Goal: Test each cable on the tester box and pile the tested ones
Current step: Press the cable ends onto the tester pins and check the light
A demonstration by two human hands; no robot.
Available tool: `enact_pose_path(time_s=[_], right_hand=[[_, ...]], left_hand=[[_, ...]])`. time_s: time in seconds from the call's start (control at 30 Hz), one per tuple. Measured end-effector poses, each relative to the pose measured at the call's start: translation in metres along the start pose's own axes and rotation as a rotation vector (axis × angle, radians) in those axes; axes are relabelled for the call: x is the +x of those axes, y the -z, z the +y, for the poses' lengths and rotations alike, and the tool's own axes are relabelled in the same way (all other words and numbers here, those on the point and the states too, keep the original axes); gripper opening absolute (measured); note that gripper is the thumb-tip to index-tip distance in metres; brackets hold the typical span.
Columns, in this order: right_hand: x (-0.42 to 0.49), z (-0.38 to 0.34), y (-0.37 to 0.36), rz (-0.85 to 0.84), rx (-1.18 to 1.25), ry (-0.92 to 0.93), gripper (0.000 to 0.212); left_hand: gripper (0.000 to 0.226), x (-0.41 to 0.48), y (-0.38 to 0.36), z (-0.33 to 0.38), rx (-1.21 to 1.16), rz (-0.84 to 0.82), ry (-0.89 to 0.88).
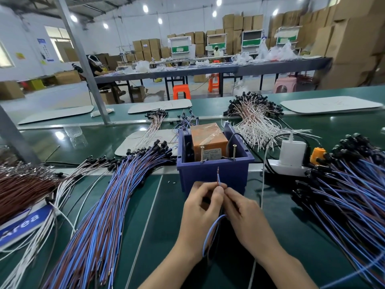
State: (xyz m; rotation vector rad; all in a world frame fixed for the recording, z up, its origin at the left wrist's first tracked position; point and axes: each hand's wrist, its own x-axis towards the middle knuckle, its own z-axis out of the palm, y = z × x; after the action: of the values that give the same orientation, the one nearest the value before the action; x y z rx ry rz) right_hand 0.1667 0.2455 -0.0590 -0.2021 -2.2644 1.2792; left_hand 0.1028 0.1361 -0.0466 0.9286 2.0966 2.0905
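A thin blue-and-brown cable (pixel 213 228) runs up between my two hands, its bare tip pointing at the tester box. My left hand (pixel 201 207) and my right hand (pixel 242 209) pinch it together just in front of the box. The tester box (pixel 214 172) is a dark blue bin holding an orange unit (pixel 207 138), with two upright screws (pixel 202 153) at its near edge. A big pile of blue-and-brown cables (pixel 108 207) fans out on the left; another such pile (pixel 350 197) lies on the right.
A white power strip with a charger (pixel 291 157) sits right of the box. White cables (pixel 256 122) lie behind it, brown wires (pixel 23 188) at far left. The green bench (pixel 158 215) carries white pads; a grey metal post (pixel 87 65) stands at left.
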Motion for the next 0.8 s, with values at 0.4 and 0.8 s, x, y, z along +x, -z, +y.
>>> enact_pose_path(time_s=[0.4,0.8], right_hand=[[0.005,0.000,0.000,0.527,-0.133,0.055,0.027],[0.015,0.006,0.004,0.546,-0.100,0.035,0.019]], left_hand=[[0.022,0.011,0.009,-0.011,0.308,0.343,-0.196],[0.021,0.015,0.007,-0.011,0.467,0.362,-0.285]])
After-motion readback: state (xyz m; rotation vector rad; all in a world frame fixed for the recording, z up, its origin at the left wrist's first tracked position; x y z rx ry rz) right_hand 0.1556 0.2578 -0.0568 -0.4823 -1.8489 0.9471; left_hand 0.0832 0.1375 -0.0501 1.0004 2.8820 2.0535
